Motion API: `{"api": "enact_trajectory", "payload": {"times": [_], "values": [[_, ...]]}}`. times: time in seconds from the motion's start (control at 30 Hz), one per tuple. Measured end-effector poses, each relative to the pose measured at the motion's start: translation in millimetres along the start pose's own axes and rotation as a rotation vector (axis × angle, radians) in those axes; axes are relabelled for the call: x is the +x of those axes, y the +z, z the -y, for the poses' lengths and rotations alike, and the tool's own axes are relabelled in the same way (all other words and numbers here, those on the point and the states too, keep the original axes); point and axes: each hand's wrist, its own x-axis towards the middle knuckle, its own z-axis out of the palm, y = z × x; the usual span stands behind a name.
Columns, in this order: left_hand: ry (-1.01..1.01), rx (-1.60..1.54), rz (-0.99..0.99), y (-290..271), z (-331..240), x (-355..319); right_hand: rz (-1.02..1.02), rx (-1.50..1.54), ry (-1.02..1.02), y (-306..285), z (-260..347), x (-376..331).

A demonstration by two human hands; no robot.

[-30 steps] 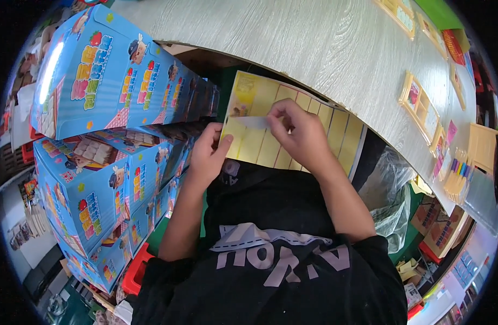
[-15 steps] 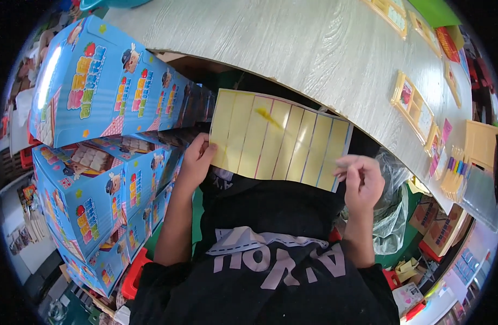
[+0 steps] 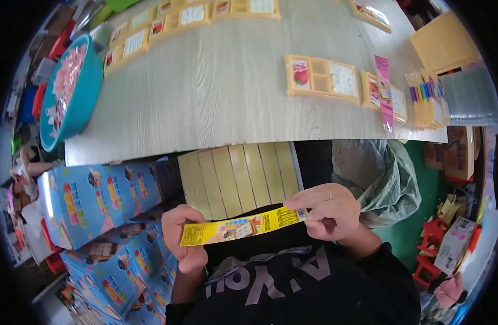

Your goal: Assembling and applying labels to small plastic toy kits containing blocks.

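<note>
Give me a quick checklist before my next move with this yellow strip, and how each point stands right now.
1. Left hand grips one end of the glossy yellow printed strip: ok.
2. Right hand grips its other end: ok.
3. Strip's printed face up: ok.
4. Strip's underside bare or backed: cannot tell, hidden.
5. Pale-yellow rectangular sheet with coloured lines in view beyond the strip: ok.
6. Long pink printed strip clear of the shallow cream plastic tray: not ok, lies across it.
</note>
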Motion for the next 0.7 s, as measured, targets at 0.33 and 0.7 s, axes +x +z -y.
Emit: {"api": "enact_trajectory", "payload": {"times": [0.33, 0.7], "values": [[-0.083, -0.015, 0.161, 39.9, -17.2, 85.8, -0.232, -0.081, -0.019, -28.7, -11.2, -11.7], [-0.238, -0.201, 0.243, 154.2, -20.2, 231.8, -0.251, -0.557, -0.193, -64.7, -35.9, 9.3]]}}
